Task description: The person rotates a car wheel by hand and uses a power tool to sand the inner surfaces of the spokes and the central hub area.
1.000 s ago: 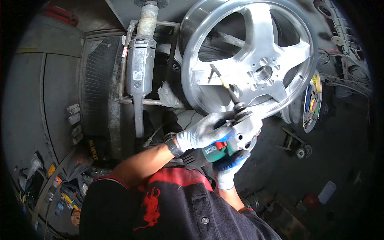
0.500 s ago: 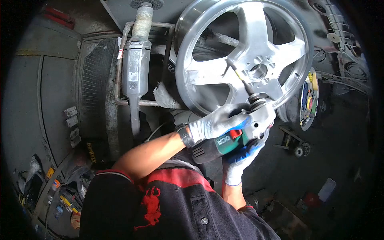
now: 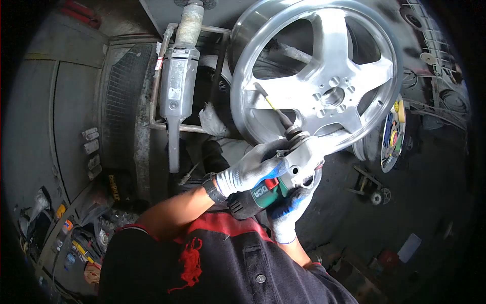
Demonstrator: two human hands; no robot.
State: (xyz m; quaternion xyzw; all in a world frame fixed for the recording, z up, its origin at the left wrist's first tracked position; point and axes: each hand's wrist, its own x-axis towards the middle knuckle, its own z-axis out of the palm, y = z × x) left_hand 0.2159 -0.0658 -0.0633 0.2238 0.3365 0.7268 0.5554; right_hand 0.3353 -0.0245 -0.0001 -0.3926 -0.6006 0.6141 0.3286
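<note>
Both gloved hands grip an angle grinder (image 3: 268, 192) with a green body and a silver head. My left hand (image 3: 253, 167) is closed around its upper side near the red switch, a dark watch at the wrist. From below and to the right, my right hand (image 3: 292, 209) wraps the grinder's other side, its fingers partly hidden. A chuck (image 3: 295, 134) on the head carries a slim rod (image 3: 276, 108), whose tip overlaps the left spoke of a silver alloy wheel (image 3: 324, 76). The wheel stands tilted, face toward me.
A large grey straight grinder (image 3: 178, 86) lies on a metal frame (image 3: 154, 96) left of the wheel. To the right, a round tray (image 3: 392, 134) holds colourful items. A wheeled stand (image 3: 372, 190) is on the floor. Tools and bottles (image 3: 83, 245) clutter the lower left.
The grinder and both hands have moved left and slightly down in view. The rod's tip has gone from near the hub to the outer part of the left spoke.
</note>
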